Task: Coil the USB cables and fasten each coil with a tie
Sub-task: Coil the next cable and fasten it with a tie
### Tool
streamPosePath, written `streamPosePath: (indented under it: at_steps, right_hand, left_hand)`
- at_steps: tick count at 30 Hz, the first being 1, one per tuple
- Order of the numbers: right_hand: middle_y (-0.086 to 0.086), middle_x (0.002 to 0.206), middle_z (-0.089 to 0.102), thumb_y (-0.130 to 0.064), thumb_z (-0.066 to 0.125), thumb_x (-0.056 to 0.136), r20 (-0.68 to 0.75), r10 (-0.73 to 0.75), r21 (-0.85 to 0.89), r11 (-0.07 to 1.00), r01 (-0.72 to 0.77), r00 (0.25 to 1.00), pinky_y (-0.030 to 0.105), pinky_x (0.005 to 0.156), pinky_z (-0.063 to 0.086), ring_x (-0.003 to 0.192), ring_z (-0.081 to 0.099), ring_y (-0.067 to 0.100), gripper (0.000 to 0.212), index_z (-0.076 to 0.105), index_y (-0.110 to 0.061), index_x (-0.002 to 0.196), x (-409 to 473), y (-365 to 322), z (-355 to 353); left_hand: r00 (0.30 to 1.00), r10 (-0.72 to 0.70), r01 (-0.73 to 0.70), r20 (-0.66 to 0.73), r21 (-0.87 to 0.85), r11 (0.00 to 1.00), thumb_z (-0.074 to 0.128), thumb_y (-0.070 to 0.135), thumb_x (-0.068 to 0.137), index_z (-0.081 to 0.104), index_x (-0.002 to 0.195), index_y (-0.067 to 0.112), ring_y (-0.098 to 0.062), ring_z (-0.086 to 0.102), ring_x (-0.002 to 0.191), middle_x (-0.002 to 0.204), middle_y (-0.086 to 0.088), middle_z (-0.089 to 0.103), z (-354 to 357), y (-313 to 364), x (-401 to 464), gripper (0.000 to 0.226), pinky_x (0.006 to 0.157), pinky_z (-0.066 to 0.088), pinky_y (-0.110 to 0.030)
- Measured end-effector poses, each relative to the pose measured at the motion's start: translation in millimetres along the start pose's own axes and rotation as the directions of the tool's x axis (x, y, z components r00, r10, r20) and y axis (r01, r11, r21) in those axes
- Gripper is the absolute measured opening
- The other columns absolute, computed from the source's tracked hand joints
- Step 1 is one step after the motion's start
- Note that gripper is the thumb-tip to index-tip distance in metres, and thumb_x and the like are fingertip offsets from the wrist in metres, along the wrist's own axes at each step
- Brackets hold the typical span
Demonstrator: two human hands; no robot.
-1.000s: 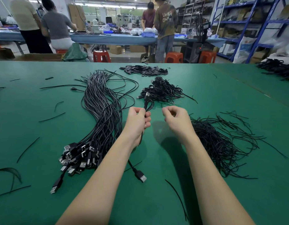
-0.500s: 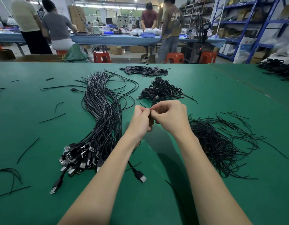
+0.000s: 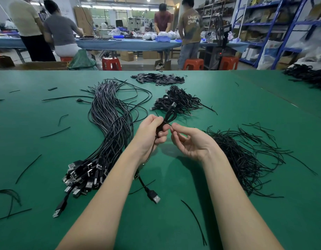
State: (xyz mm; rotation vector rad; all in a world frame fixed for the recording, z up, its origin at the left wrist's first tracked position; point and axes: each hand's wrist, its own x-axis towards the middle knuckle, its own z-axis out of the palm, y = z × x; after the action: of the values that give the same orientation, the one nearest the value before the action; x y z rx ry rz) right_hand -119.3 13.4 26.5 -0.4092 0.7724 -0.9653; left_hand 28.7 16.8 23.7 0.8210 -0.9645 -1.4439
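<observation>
We have a single view, from a wide-angle camera worn on the person's head. It looks forward and down across the flat green tabletop [image 3: 48, 177], close enough that both bare forearms run up from the bottom edge toward the frame's middle. The far edge of the tabletop crosses the upper third; above it we look level into a workshop, where blue metal shelving [image 3: 282, 24] bends at the right margin.
</observation>
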Motion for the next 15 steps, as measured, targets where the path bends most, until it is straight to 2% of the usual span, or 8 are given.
streamPosePath:
  at_steps: [3, 5, 7, 9, 10, 12, 14, 15]
  right_hand:
    - [0.009, 0.074, 0.072, 0.0, 0.078, 0.065, 0.027, -0.021, -0.023, 0.999, 0.022, 0.999, 0.019, 0.053, 0.059, 0.058, 0.068, 0.012, 0.018, 0.074, -0.002, 0.082, 2, -3, -5]
    - [0.007, 0.074, 0.073, 0.0, 0.075, 0.067, 0.067, -0.054, -0.103, 0.993, 0.061, 0.996, 0.017, 0.054, 0.057, 0.058, 0.068, 0.009, 0.016, 0.076, -0.005, 0.081, 1, -8, -7]
    - [0.002, 0.076, 0.072, -0.001, 0.072, 0.074, 0.117, -0.106, -0.269, 0.954, 0.134, 0.987, 0.014, 0.056, 0.055, 0.058, 0.065, 0.005, 0.016, 0.078, -0.013, 0.082, 0, -13, -13]
    - [0.001, 0.077, 0.073, 0.004, 0.067, 0.086, 0.129, -0.163, -0.482, 0.852, 0.206, 0.978, 0.016, 0.057, 0.053, 0.06, 0.062, 0.006, 0.024, 0.073, -0.016, 0.096, -2, -20, -21]
    - [0.001, 0.079, 0.075, 0.005, 0.066, 0.089, 0.128, -0.19, -0.611, 0.758, 0.228, 0.973, 0.02, 0.062, 0.05, 0.064, 0.06, 0.009, 0.026, 0.07, -0.017, 0.104, -3, -23, -25]
    - [0.003, 0.083, 0.077, -0.004, 0.075, 0.086, 0.142, -0.231, -0.809, 0.534, 0.247, 0.963, 0.028, 0.071, 0.043, 0.073, 0.057, 0.015, 0.029, 0.071, -0.018, 0.112, -7, -29, -31]
    - [0.003, 0.082, 0.077, -0.009, 0.081, 0.081, 0.154, -0.278, -0.889, 0.38, 0.256, 0.948, 0.029, 0.069, 0.04, 0.072, 0.057, 0.014, 0.033, 0.073, -0.021, 0.11, -10, -31, -30]
    - [0.001, 0.08, 0.078, -0.008, 0.081, 0.081, 0.163, -0.328, -0.907, 0.322, 0.272, 0.931, 0.029, 0.069, 0.043, 0.069, 0.059, 0.011, 0.032, 0.074, -0.022, 0.108, -9, -30, -25]
  left_hand:
    - [0.986, -0.022, 0.016, 0.165, 0.04, 0.999, 0.043, 0.009, 0.105, 0.035, 0.079, 0.013, -0.011, 0.038, 0.054, 0.065, -0.005, 0.053, -6, 9, -6, 0.028, 0.042, 0.027, -0.016]
    - [0.964, -0.05, 0.035, 0.261, 0.065, 0.997, 0.043, 0.009, 0.105, 0.037, 0.08, 0.013, -0.012, 0.039, 0.057, 0.068, -0.006, 0.055, -10, 12, -9, 0.025, 0.044, 0.028, -0.016]
    - [0.935, -0.078, 0.035, 0.347, 0.129, 0.991, 0.047, 0.01, 0.103, 0.04, 0.082, 0.012, -0.012, 0.043, 0.058, 0.071, -0.009, 0.059, -13, 15, -11, 0.022, 0.047, 0.033, -0.017]
    - [0.909, -0.094, -0.046, 0.405, 0.324, 0.945, 0.052, 0.009, 0.101, 0.045, 0.084, 0.01, -0.014, 0.048, 0.06, 0.077, -0.013, 0.066, -16, 17, -11, 0.019, 0.051, 0.04, -0.019]
    - [0.902, -0.106, -0.114, 0.419, 0.467, 0.877, 0.055, 0.01, 0.101, 0.048, 0.085, 0.008, -0.015, 0.052, 0.063, 0.08, -0.013, 0.07, -17, 18, -11, 0.018, 0.054, 0.043, -0.02]
    - [0.893, -0.154, -0.215, 0.423, 0.701, 0.68, 0.061, 0.015, 0.1, 0.055, 0.088, 0.008, -0.013, 0.057, 0.066, 0.082, -0.006, 0.074, -17, 18, -11, 0.015, 0.059, 0.044, -0.02]
    - [0.91, -0.174, -0.244, 0.377, 0.825, 0.51, 0.065, 0.02, 0.098, 0.06, 0.089, 0.011, -0.004, 0.056, 0.06, 0.075, 0.006, 0.072, -14, 14, -10, 0.013, 0.057, 0.041, -0.014]
    - [0.932, -0.137, -0.246, 0.335, 0.864, 0.439, 0.066, 0.022, 0.097, 0.061, 0.087, 0.015, 0.001, 0.054, 0.054, 0.074, 0.01, 0.072, -12, 11, -10, 0.013, 0.054, 0.039, -0.012]
